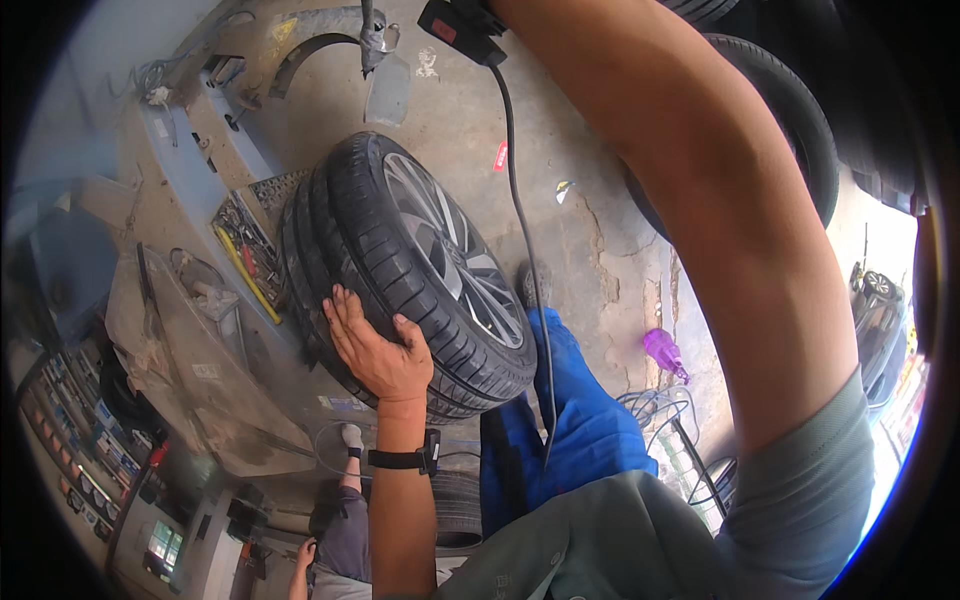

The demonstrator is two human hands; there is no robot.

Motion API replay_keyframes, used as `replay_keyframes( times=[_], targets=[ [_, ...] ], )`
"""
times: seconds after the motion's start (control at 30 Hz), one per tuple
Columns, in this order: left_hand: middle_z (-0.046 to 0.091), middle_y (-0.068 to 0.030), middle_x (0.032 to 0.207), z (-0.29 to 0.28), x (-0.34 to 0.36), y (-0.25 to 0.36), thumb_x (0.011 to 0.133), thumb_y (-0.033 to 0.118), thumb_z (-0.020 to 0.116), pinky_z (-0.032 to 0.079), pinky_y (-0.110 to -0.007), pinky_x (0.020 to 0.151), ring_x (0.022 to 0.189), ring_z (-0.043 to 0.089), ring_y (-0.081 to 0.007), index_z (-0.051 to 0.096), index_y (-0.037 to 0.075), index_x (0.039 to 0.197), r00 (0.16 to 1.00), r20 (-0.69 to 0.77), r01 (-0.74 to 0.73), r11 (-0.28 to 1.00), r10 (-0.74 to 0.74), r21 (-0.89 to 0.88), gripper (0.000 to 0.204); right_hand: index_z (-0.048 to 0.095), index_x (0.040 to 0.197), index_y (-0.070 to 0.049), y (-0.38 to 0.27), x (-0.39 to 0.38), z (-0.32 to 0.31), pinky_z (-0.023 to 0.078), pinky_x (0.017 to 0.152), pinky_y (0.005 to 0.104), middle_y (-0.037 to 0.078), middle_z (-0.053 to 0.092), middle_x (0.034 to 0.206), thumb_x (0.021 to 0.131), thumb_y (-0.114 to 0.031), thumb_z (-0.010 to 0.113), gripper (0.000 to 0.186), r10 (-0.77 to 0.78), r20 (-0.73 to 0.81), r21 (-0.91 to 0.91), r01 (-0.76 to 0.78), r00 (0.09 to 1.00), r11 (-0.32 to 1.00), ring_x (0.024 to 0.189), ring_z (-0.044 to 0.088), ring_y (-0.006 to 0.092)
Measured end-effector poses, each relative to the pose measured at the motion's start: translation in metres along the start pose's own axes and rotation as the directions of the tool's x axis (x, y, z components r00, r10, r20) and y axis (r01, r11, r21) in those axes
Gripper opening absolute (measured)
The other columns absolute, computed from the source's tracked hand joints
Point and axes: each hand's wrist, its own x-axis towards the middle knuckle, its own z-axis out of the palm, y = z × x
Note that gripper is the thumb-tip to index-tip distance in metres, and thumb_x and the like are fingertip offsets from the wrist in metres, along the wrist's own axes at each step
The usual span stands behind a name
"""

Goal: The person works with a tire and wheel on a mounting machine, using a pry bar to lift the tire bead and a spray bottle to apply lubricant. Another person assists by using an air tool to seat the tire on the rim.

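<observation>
Left hand (385, 352) resting on the tread of a tilted wheel (408, 272)

At the far left, shelves (72, 440) are curving along the rim of the view. Further in, a tray (285, 188) is holding small metal parts, with a yellow tool (246, 275) lying along its near edge, close to the tyre. Below, another person (345, 520) is showing in part.

In the middle, the wheel is leaning just in front of the blue trousers (590, 425), its spokes (483, 262) facing right; what is bearing its weight is not showing clearly. The left hand is lying palm-down on the tread, fingers (348, 312) extended and thumb apart, pressing rather than wrapping around anything.

The wheel is probably going to be heavy, stiff and ready to roll. The grooved rubber should be giving good friction, while the smoother spokes are likely offering less and could be scratching. The surest hold would be having both palms on opposite sides of the tread, or one palm there and the other hand hooking a spoke.

To the right, a cable (513, 160) is hanging past the wheel, and a purple bottle (663, 350) is lying on the floor (600, 120). The right arm (725, 190) is reaching upward; its hand is sitting outside the view, so its grip cannot be told. Behind that arm, a loose tyre (822, 150) is showing.
</observation>
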Motion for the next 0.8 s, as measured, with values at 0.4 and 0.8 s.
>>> replay_keyframes(
  times=[0.4, 0.8],
  targets=[
    [0.064, -0.0247, 0.134, -0.02, 0.136, -0.073, 0.09, 0.012, 0.057, 0.044, -0.048, 0.112, 0.13, 0.058, -0.0432, 0.061, -0.006, 0.129, 0.996, -0.038, -0.076, 0.987, 0.082, 0.141, 0.043, 0.066, 0.07, -0.002, -0.031, -0.041, 0.057, 0.05, 0.059, 0.0387, 0.012, 0.065, 0.063, 0.082, -0.012, 0.066, 0.016, -0.334, -0.075, -0.132, 0.322, 0.94, 0.937, 0.059, 0.064, 0.023],
    [0.059, -0.0261, 0.141, -0.046, 0.106, -0.069, 0.084, 0.014, 0.054, 0.039, -0.055, 0.114, 0.137, 0.052, -0.0432, 0.054, -0.005, 0.134, 0.995, 0.014, -0.1, 0.984, 0.099, 0.15, 0.054, 0.078, 0.089, -0.001, -0.047, -0.099, 0.075, 0.056, 0.078, 0.0347, 0.011, 0.077, 0.084, 0.085, -0.03, 0.07, 0.029, -0.03, -0.328, -0.123, -0.011, 0.944, 0.992, 0.077, 0.071, 0.0228]
  ],
)
